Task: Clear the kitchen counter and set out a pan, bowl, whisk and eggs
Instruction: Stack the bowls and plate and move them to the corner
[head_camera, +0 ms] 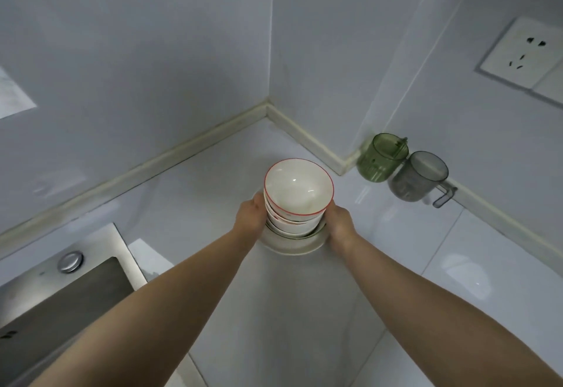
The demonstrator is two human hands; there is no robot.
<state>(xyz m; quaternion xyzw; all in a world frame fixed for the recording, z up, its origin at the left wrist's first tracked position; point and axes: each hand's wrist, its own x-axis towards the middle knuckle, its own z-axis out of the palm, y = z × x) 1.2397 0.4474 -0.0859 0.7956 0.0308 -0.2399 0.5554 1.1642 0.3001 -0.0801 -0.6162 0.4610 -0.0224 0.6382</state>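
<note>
On the white bench (396, 249), near its back corner, left grip (251, 214) and right grip (339, 219) clasp a stack of bowls (297, 188); steel sink (61, 295) at left edge.

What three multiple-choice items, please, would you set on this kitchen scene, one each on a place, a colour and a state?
1. Where do the green cup and grey cup stand?
A. in a cupboard
B. right of the stack of bowls, by the wall
C. on top of the stack

2. What colour is the rim of the top bowl?
A. blue
B. green
C. red

3. What are the left hand and right hand doing?
A. both grip the stack's sides
B. only one touches it
C. both hang free

Answers: 1 B, both cups sit at the wall's foot to the right; 2 C, a thin red line rings the white bowl; 3 A, one hand clasps each side.
</note>
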